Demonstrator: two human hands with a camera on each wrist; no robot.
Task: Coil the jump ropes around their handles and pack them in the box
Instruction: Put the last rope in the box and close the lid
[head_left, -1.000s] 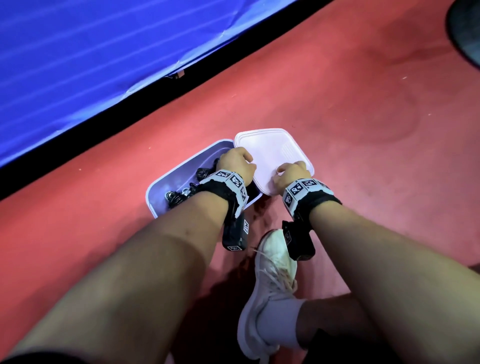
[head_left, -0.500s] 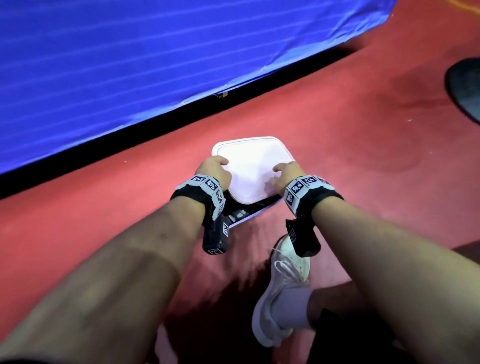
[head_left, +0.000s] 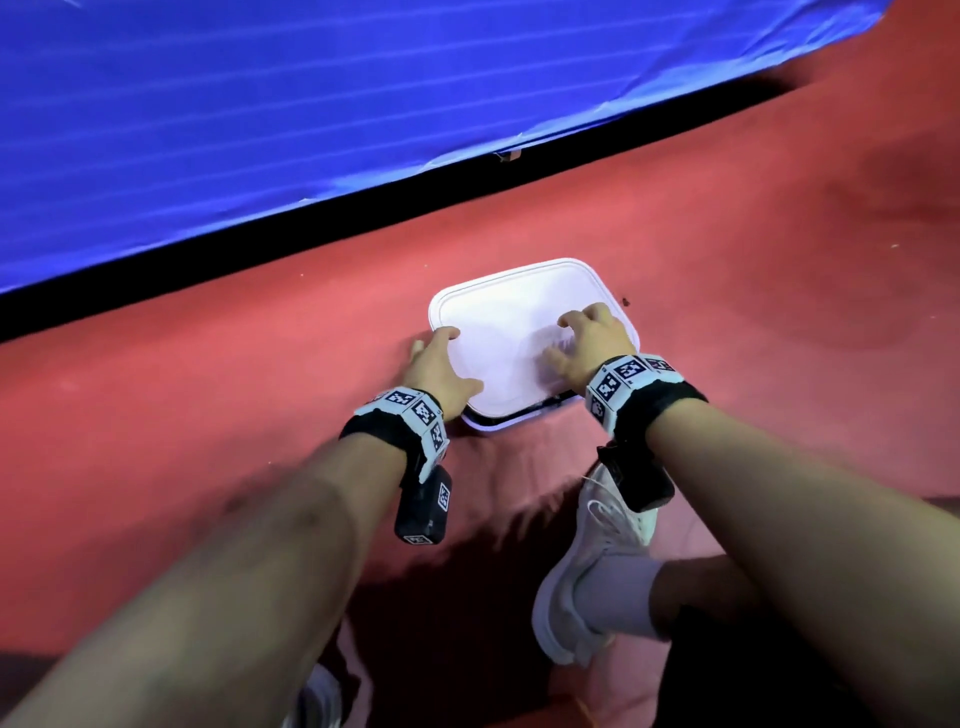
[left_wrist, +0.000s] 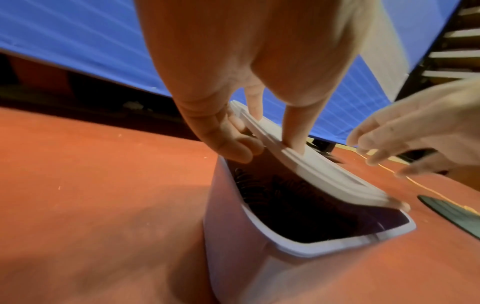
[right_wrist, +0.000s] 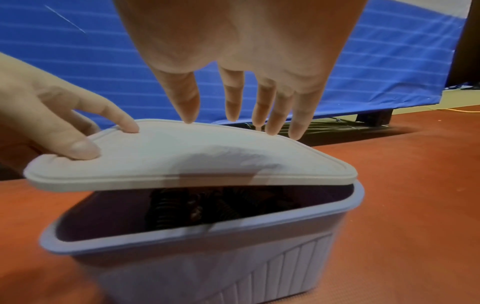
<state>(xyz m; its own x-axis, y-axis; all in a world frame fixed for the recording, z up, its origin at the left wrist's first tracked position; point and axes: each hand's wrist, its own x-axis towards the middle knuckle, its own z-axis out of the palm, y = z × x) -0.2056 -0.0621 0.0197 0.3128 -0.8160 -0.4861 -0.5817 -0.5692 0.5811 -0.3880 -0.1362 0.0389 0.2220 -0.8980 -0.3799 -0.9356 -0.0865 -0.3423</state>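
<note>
A lavender plastic box (head_left: 488, 423) stands on the red floor, with a pale lid (head_left: 509, 322) lying tilted over it. A gap stays open along the near rim. Through that gap the right wrist view shows black coiled jump ropes (right_wrist: 182, 207) inside the box (right_wrist: 233, 267). My left hand (head_left: 441, 364) pinches the lid's left edge, thumb on top and other fingers curled beneath. My right hand (head_left: 587, 338) has straight fingers, their tips touching the top of the lid (right_wrist: 194, 158) on its far right side.
A blue padded mat (head_left: 311, 104) with a black strip under it runs along the far side. My white sneaker (head_left: 597, 561) sits just in front of the box. A dark round object (left_wrist: 454, 211) lies on the floor to the right.
The lid has moved from beside the box to over its opening, hiding the ropes from the head view. My right hand has slid toward the lid's far side.
</note>
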